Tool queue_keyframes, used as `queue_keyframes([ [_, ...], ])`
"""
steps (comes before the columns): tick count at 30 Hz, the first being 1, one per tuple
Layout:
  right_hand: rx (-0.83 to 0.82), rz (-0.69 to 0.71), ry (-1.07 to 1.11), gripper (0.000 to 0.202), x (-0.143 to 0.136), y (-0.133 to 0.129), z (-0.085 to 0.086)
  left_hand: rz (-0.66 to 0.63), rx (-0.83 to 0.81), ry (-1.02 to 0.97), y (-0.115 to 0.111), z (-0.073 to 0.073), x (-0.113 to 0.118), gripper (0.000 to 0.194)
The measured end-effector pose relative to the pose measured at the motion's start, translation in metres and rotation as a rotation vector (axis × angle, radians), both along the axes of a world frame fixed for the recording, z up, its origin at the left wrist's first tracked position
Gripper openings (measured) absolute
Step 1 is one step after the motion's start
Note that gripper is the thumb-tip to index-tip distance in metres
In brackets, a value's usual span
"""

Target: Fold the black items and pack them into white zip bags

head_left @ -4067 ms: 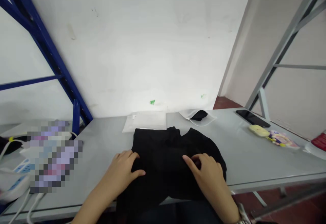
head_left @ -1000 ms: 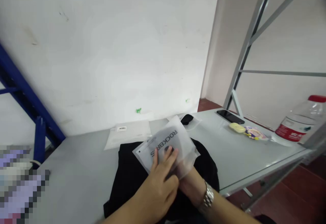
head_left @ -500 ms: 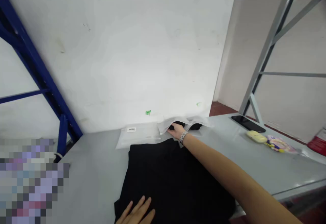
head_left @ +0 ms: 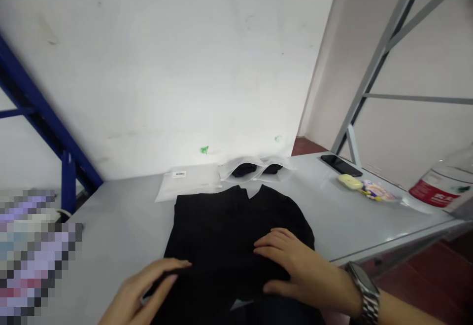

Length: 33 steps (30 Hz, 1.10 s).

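Note:
A black garment (head_left: 221, 236) lies spread on the grey table, its far edge notched and its near part bunched close to me. At its near left edge, my left hand (head_left: 146, 288) pinches a fold of the cloth between thumb and fingers. My right hand (head_left: 291, 266), with a metal-banded watch (head_left: 364, 285) on the wrist, rests on the right part of the cloth, fingers apart. Beyond the garment are two open frosted plastic bags (head_left: 225, 172) with black stuff inside. Left of them lies a flat frosted bag (head_left: 188, 184) with a small white label.
On the right of the table (head_left: 118, 231) lie a black phone (head_left: 340, 165), a pale yellow case (head_left: 350, 182) and a colourful trinket (head_left: 380, 191). A big bottle with a red label (head_left: 439, 187) stands far right. A white panel (head_left: 185, 78) rises behind.
My right hand has left the open bag at the back and come down onto the garment. My left hand, flat before, now grips its left edge. The view has shifted slightly.

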State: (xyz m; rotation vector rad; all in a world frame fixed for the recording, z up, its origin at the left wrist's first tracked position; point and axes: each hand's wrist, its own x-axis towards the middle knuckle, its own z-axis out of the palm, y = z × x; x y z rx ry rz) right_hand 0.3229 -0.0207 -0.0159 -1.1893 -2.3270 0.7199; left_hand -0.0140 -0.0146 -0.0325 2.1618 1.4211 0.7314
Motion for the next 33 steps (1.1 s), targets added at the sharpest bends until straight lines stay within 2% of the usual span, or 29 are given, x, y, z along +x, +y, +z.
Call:
queue_keyframes([
  [2, 0.090, -0.088, -0.034, 0.034, 0.010, -0.001, -0.007, 0.095, -0.047, -0.083, 0.007, 0.012, 0.004, 0.032],
  [4, 0.096, -0.187, 0.018, 0.025, 0.022, 0.005, -0.012, 0.132, -0.067, -0.146, 0.016, 0.018, 0.006, 0.034],
  [6, -0.005, -0.270, 0.113, 0.017, 0.037, 0.014, -0.012, 0.153, -0.081, -0.168, 0.030, 0.020, 0.006, 0.034],
  [8, -0.114, -0.347, 0.189, 0.018, 0.048, 0.026, -0.010, 0.170, -0.064, -0.151, 0.046, 0.019, 0.006, 0.035],
  [10, -0.146, -0.410, 0.234, 0.023, 0.055, 0.041, -0.008, 0.171, -0.039, -0.074, 0.064, 0.016, 0.008, 0.033],
  [12, -0.096, -0.449, 0.259, 0.022, 0.056, 0.058, -0.011, 0.138, -0.047, 0.067, 0.082, 0.012, 0.009, 0.028],
  [16, -0.018, -0.500, 0.164, 0.014, 0.049, 0.087, -0.025, 0.051, -0.056, 0.347, 0.113, 0.006, 0.012, 0.018],
  [18, 0.051, -0.551, 0.149, 0.019, 0.048, 0.097, -0.031, 0.066, 0.054, 0.405, 0.127, 0.006, 0.015, 0.027],
  [21, 0.167, -0.627, 0.239, 0.034, 0.050, 0.110, -0.033, 0.102, 0.168, 0.445, 0.146, 0.008, 0.021, 0.040],
  [23, 0.127, -0.623, 0.284, 0.041, 0.052, 0.118, -0.031, 0.101, 0.162, 0.461, 0.156, 0.008, 0.025, 0.038],
  [24, 0.085, -0.605, 0.294, 0.038, 0.052, 0.121, -0.030, 0.096, 0.159, 0.464, 0.160, 0.009, 0.028, 0.035],
  [28, 0.042, -0.550, 0.313, 0.012, 0.053, 0.127, -0.026, 0.079, 0.202, 0.451, 0.158, 0.017, 0.032, 0.022],
  [30, 0.066, -0.554, 0.346, 0.011, 0.057, 0.123, -0.024, 0.039, 0.269, 0.376, 0.147, 0.024, 0.031, 0.021],
  [33, 0.091, -0.488, 0.469, 0.012, 0.069, 0.103, -0.019, -0.092, 0.317, 0.213, 0.119, 0.029, 0.022, 0.018],
])
